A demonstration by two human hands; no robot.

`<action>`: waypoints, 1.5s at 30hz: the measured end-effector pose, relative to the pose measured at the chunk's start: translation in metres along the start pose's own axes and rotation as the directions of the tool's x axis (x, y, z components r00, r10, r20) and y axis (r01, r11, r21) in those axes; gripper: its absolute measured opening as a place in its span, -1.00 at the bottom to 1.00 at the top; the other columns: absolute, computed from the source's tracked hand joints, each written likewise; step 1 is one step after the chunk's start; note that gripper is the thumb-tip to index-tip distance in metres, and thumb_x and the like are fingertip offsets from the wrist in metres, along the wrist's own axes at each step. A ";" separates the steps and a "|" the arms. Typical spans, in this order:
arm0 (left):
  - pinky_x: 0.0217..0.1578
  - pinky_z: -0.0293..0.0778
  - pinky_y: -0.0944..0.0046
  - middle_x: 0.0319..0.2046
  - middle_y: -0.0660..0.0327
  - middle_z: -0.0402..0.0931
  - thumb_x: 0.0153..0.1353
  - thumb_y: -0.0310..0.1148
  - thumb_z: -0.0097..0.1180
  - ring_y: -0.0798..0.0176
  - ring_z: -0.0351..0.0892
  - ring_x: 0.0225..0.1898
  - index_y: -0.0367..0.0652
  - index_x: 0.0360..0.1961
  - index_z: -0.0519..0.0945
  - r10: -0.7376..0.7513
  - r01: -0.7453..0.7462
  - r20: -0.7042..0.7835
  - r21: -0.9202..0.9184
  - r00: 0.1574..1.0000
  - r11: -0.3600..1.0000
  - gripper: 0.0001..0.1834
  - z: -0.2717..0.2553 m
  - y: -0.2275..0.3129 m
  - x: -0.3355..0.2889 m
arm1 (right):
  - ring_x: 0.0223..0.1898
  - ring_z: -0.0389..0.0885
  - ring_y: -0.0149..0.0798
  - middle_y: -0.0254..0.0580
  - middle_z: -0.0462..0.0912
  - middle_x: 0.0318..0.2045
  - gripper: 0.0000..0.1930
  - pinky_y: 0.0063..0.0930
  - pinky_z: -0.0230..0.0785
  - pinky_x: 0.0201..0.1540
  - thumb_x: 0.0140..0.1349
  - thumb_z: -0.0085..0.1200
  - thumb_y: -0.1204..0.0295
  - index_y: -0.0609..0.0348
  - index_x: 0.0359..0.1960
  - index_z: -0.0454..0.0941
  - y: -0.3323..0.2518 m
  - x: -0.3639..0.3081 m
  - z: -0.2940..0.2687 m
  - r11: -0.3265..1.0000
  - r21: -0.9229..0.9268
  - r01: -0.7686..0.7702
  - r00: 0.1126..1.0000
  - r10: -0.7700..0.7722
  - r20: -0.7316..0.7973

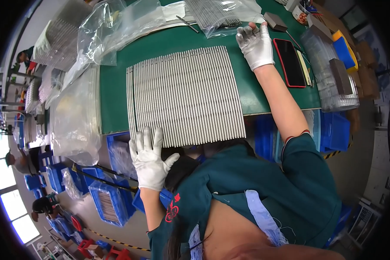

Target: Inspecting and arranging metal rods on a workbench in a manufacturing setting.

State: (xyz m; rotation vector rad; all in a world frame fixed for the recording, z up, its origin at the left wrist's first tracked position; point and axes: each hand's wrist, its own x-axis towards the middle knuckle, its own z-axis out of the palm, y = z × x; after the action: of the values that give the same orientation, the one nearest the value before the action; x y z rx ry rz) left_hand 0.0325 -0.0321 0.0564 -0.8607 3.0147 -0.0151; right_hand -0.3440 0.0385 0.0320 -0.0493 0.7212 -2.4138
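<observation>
Many thin silvery metal rods [184, 95] lie side by side in a flat row on the green table [255, 97]. At the left end a narrow gap sets a couple of rods apart from the others. My left hand [149, 162], in a white glove, is open with its fingers spread over the near ends of the leftmost rods. My right hand [256, 47], also gloved in white, rests to the right of the row's far end. Its fingers are apart, slightly bent, and nothing shows in them. Close to its fingertips are a clear plastic bag of rods [214, 17] and a grey block [275, 21].
A red-edged black phone [289, 63] lies right of my right forearm, beside a clear plastic-wrapped stack [327, 73]. Plastic bags [76, 117] cover the table's left side. A dark pen-like tool [187, 24] lies at the back. Blue crates [110, 203] stand below; other people are further left.
</observation>
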 end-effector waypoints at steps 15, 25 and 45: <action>0.17 -0.10 -0.01 0.12 0.08 0.17 -0.23 0.23 0.03 0.01 0.09 0.16 0.02 0.15 0.19 0.427 -0.424 -0.025 -0.184 0.904 0.887 -0.11 0.003 0.047 0.060 | -0.42 0.56 -0.24 -0.10 0.51 -0.53 -0.52 -0.49 0.47 -0.34 0.18 -0.15 0.04 0.35 -0.38 0.42 0.010 -0.007 0.007 0.915 -0.374 0.149 0.988 -0.124 0.089; 0.16 -0.06 -0.01 0.10 0.07 0.18 -0.20 0.18 0.04 -0.01 0.11 0.14 -0.03 0.12 0.22 0.539 -0.536 -0.066 -0.255 0.840 0.805 -0.15 0.005 0.073 0.066 | -0.42 0.57 -0.25 -0.11 0.52 -0.53 -0.51 -0.51 0.47 -0.34 0.16 -0.13 0.02 0.34 -0.38 0.42 0.018 -0.005 0.008 0.910 -0.396 0.122 0.990 -0.086 0.109; 0.15 0.00 0.05 0.09 0.06 0.19 -0.02 0.01 0.00 0.02 0.12 0.13 -0.04 0.09 0.25 0.687 -0.703 -0.172 -0.292 0.706 0.649 -0.35 0.015 0.123 0.085 | -0.42 0.57 -0.25 -0.13 0.53 -0.52 -0.52 -0.50 0.46 -0.34 0.16 -0.12 0.02 0.31 -0.37 0.43 0.017 -0.001 0.004 0.924 -0.365 0.110 0.991 -0.074 0.111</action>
State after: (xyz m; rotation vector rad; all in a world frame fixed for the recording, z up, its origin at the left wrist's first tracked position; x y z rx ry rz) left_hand -0.1044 0.0276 0.0396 0.3877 3.2071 0.5054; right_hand -0.3328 0.0261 0.0269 -0.3569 1.1434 -2.3106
